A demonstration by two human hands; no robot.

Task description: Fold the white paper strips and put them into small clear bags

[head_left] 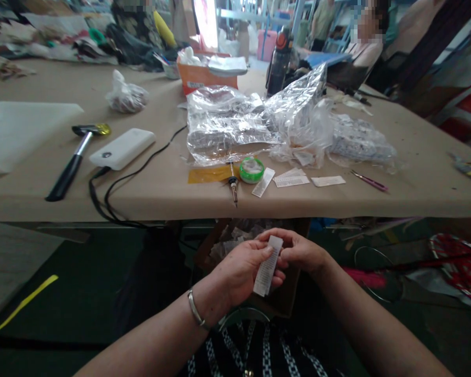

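Note:
My left hand [241, 267] is closed on a small stack of narrow white printed labels [267, 267], held slantwise between the thumb and fingers in front of the table edge. Close against the labels' right side is my right hand [302, 252], its thumb and fingers pinched together. What that pinch holds, if anything, is hidden. Below the hands an open cardboard box [294, 293] contains crumpled clear plastic or paper scraps. On the table above lie more printed labels [291, 178], a single label [328, 181] and a slanted label [263, 183].
Along the front edge lie a green tape roll [251, 170], a soldering-iron-like tool [233, 183], tweezers [369, 181] and a hammer [73, 163]. A white corded device [122, 149] sits left. Behind are clear plastic bags [231, 123], an orange box [204, 73] and a dark bottle [279, 63].

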